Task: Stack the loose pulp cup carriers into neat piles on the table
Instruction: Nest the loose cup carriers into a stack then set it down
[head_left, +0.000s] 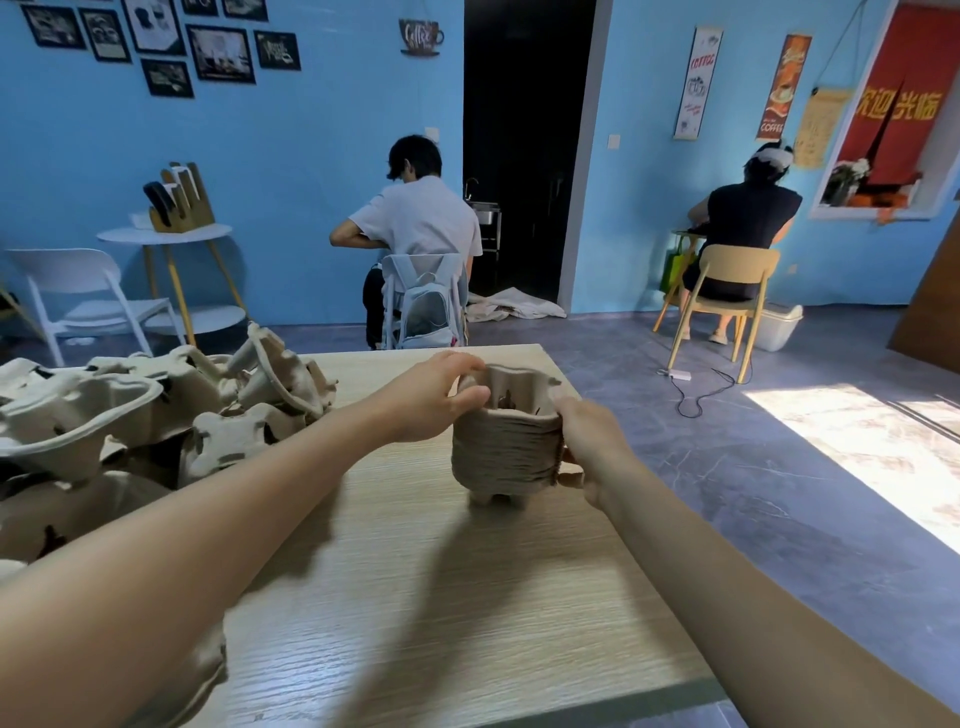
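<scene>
A nested stack of brown pulp cup carriers (504, 447) stands upright on the wooden table (426, 597), toward its far right. My left hand (431, 397) grips the top carrier's rim on the left, thumb and fingers curled over the edge. My right hand (587, 441) holds the stack's right side, fingers wrapped round its edge. A jumbled heap of loose pulp carriers (156, 415) covers the table's left part, some tipped on their sides.
The table's right edge drops to a grey tiled floor (779, 493). Beyond the far edge a person sits on a chair with a backpack (426, 306); another sits at the right. A white chair (88, 296) and round side table stand at back left.
</scene>
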